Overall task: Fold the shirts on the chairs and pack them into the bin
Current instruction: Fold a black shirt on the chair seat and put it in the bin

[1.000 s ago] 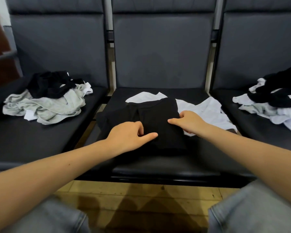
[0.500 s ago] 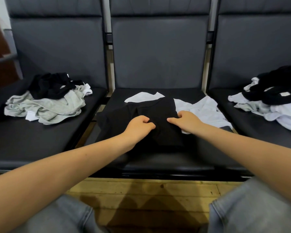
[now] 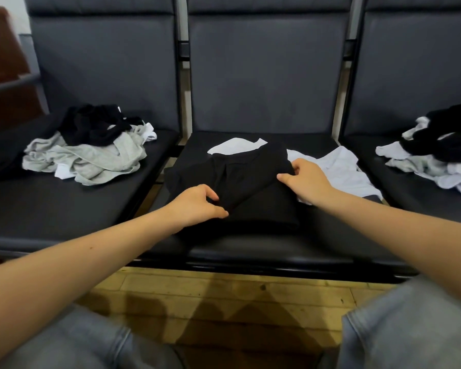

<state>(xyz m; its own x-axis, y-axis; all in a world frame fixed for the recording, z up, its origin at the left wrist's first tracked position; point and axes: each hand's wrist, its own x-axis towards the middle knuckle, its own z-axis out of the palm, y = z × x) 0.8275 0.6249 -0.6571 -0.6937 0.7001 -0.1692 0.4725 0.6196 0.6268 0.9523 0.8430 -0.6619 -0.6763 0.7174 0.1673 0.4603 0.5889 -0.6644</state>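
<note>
Hands spread apart since before, left hand (image 3: 197, 205) and right hand (image 3: 305, 181) pinching black shirt (image 3: 245, 182) stretched between them

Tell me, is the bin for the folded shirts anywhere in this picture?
No, only three chairs with clothes show: the black shirt held by both hands on the middle chair, with piles on the side seats.

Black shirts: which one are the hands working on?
The black shirt on the middle seat: both hands pinch it. The black ones on the side seats lie crumpled atop their heaps.
</note>
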